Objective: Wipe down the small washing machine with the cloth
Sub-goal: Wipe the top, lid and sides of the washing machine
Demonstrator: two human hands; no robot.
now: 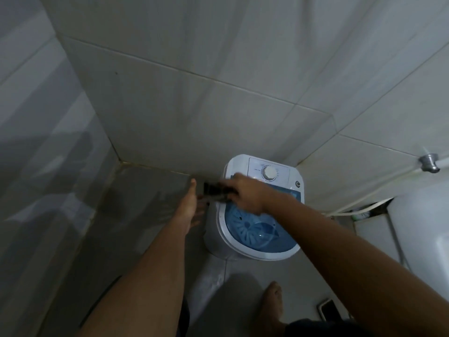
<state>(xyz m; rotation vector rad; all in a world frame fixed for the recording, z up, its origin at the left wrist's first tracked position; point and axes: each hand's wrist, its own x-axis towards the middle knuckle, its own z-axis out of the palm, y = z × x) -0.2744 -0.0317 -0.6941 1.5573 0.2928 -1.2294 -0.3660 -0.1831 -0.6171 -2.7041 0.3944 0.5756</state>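
Right fingers: curled down over one end of the dark, blurred cloth (216, 190), and we've got it pinched at the left rim of the small white round-topped washing machine (257, 215).
Right hand (245, 193): knuckles up, lying across the machine's top edge, with our forearm crossing over the lid from the lower right.
Left fingers: stretched out straight, not gripping anything; whether the tips touch the cloth, we cannot tell through the blur.
Left hand (190, 205): flat and edge-on, just left of the machine, beside the cloth's free end.
Cloth: stretched sideways off the machine's left rim, part over the rim, part hanging out over the floor.
Lid: translucent blue plastic lid (257, 231) shut on the machine, a ribbed blue drum showing through it.
Dial: round white control knob (269, 173) on the panel at the machine's back, just beyond our right hand.
Machine: standing on the pale tiled floor, tucked against the grey tiled wall (194, 93).
Behind the machine, right: a chrome wall fitting (428, 162) with a white hose (359, 203) trailing down.
Near side of the machine: our bare foot (272, 305), and a small dark floor drain (328, 310) just right of it.
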